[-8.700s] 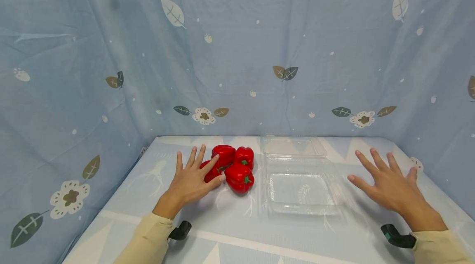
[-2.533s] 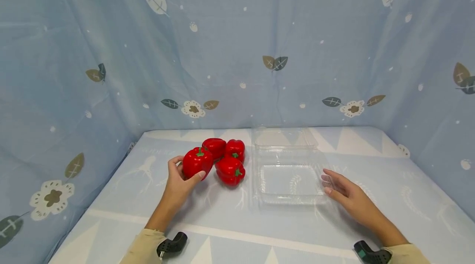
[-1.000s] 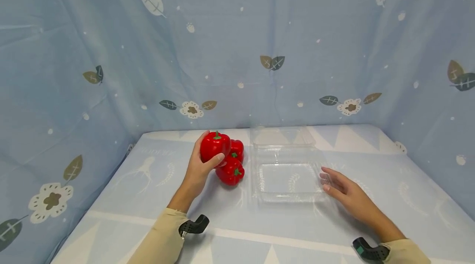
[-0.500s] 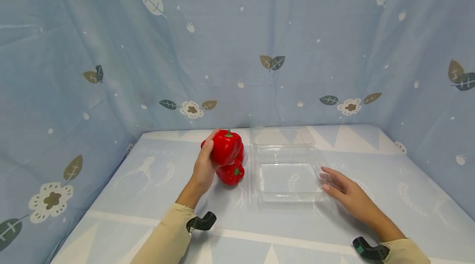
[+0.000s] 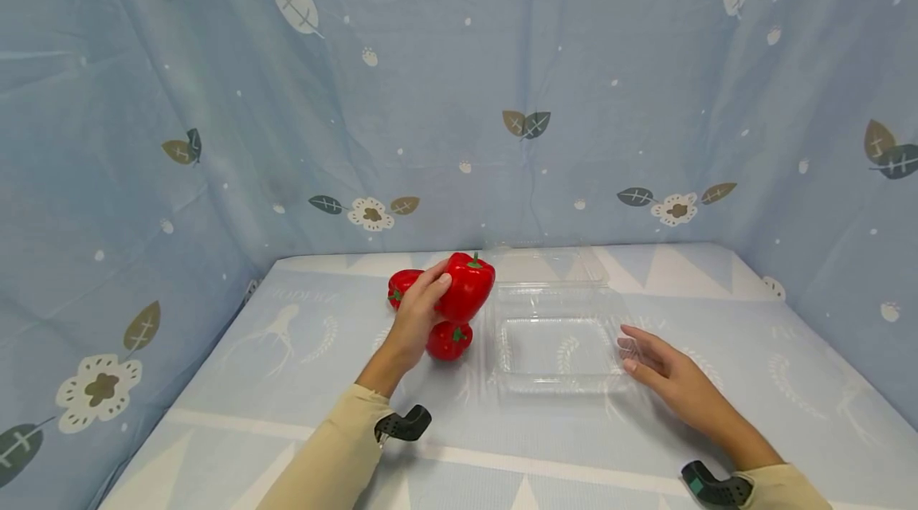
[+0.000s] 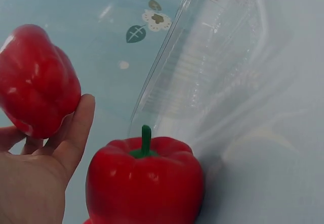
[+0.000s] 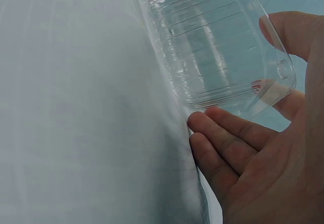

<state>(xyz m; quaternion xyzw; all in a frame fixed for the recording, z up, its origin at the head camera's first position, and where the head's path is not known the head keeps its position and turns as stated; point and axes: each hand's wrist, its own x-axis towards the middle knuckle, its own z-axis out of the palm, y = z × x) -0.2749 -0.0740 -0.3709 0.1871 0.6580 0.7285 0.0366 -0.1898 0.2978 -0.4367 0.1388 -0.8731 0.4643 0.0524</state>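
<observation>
The head camera looks forward and down over the whole table (image 5: pixel 287 382). Each wrist camera sits close and low; all three share the clear plastic container (image 5: pixel 559 343) (image 6: pixel 212 72) (image 7: pixel 217 47).

A staged recording booth is showing here: blue leaf-and-flower printed curtains (image 5: pixel 459 96) are enclosing 3 sides of a tabletop (image 5: pixel 287 382) that a matching pale blue cloth is covering.

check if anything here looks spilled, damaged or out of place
Nothing stands out. The clear plastic clamshell container lies open and intact on the table, the left hand holds one red bell pepper, and the right hand steadies the container's edge.
</observation>
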